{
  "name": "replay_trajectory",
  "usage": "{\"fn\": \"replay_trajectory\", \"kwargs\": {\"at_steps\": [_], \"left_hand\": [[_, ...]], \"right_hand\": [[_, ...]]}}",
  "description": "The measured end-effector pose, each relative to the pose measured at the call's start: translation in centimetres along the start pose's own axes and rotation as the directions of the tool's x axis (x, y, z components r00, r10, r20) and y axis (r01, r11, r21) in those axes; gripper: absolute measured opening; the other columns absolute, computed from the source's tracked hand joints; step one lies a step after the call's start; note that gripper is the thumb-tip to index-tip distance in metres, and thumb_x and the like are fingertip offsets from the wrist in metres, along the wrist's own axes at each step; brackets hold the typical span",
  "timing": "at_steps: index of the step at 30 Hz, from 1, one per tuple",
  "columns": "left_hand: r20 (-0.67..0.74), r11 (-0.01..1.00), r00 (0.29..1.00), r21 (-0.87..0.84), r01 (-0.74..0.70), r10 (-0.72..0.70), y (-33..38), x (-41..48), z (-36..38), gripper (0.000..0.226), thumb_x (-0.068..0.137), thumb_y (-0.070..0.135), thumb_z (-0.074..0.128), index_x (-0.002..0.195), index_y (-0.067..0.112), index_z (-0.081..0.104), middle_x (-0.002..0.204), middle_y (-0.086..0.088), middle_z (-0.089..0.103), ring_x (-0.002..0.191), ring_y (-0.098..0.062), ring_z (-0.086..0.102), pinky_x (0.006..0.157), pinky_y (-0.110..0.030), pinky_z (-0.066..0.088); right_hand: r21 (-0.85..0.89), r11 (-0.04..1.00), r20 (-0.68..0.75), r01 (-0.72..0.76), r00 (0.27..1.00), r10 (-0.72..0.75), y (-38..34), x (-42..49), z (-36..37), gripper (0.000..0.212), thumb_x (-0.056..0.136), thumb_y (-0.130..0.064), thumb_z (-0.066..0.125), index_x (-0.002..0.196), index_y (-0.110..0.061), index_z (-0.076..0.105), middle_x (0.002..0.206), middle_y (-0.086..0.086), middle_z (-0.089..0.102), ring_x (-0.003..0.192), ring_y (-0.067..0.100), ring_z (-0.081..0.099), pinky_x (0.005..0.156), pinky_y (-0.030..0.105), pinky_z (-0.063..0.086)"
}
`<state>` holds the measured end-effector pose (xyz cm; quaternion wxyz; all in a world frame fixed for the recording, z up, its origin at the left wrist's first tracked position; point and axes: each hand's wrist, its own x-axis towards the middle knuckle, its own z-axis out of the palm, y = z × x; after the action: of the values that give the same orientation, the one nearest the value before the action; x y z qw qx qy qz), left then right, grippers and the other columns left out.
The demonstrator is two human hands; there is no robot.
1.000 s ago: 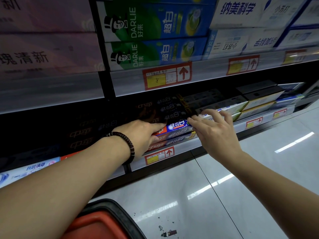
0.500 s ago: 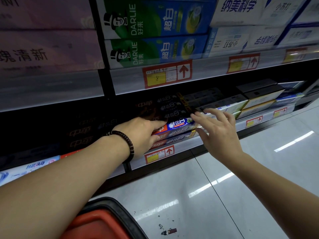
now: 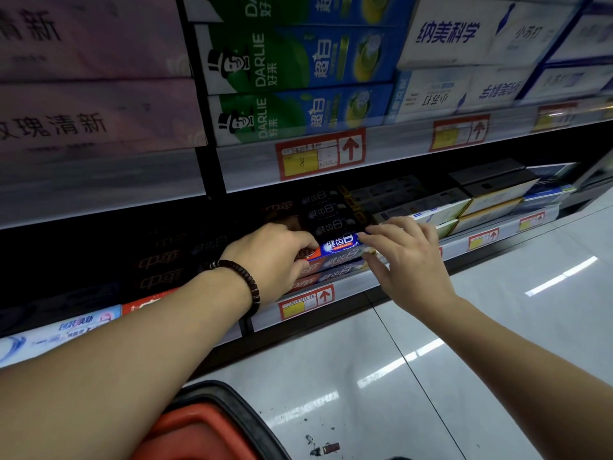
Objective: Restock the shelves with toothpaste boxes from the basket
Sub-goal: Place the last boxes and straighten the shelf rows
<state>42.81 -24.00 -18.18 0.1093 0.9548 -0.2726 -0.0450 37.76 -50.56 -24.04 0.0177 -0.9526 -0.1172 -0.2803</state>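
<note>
A blue and red toothpaste box (image 3: pixel 341 248) lies on top of a stack of like boxes on the low shelf (image 3: pixel 394 276). My left hand (image 3: pixel 275 257), a dark bead bracelet on its wrist, grips the box's left end, fingers on top and thumb below. My right hand (image 3: pixel 409 260) has its fingers stretched out and touches the box's right end. More dark boxes of the same kind sit stacked behind it. The red basket (image 3: pixel 202 426) with a black rim shows at the bottom edge, under my left forearm; its inside is hidden.
The shelf above holds green and blue Darlie boxes (image 3: pixel 298 81) and white boxes (image 3: pixel 464 61). White and yellow boxes (image 3: pixel 491 200) fill the low shelf to the right. Price tags (image 3: pixel 306 302) line the shelf rails. Glossy floor tiles (image 3: pixel 431 376) lie below, with small debris (image 3: pixel 326 448).
Both hands stay at the same box. My right hand's fingers have shifted slightly along the box's right end; my left hand keeps its grip.
</note>
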Motion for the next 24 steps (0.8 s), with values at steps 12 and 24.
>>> {"fn": "replay_trajectory", "kwargs": {"at_steps": [12,24], "left_hand": [[-0.034,0.997,0.999,-0.068,0.033,-0.035,1.2,-0.7,-0.9,0.034,0.101,0.047,0.060,0.134,0.043,0.055,0.119,0.004,0.059,0.103,-0.020,0.061,0.080,-0.039,0.060],[0.084,0.977,0.989,-0.166,0.136,-0.123,1.5,-5.2,-5.2,0.029,0.099,0.053,0.058,0.120,0.034,0.065,0.116,0.005,0.061,0.104,-0.018,0.061,0.090,-0.036,0.055]], "right_hand": [[0.003,0.999,0.093,-0.038,0.995,0.037,-2.5,1.9,-3.1,0.034,0.095,-0.035,0.074,0.125,-0.019,0.074,0.120,-0.003,0.074,0.116,0.022,0.062,0.096,0.042,0.044],[0.179,0.952,0.269,-0.247,0.943,0.194,-8.5,4.8,-9.9,0.025,0.104,-0.039,0.060,0.119,-0.025,0.073,0.114,-0.010,0.069,0.112,0.012,0.056,0.093,0.031,0.050]]}}
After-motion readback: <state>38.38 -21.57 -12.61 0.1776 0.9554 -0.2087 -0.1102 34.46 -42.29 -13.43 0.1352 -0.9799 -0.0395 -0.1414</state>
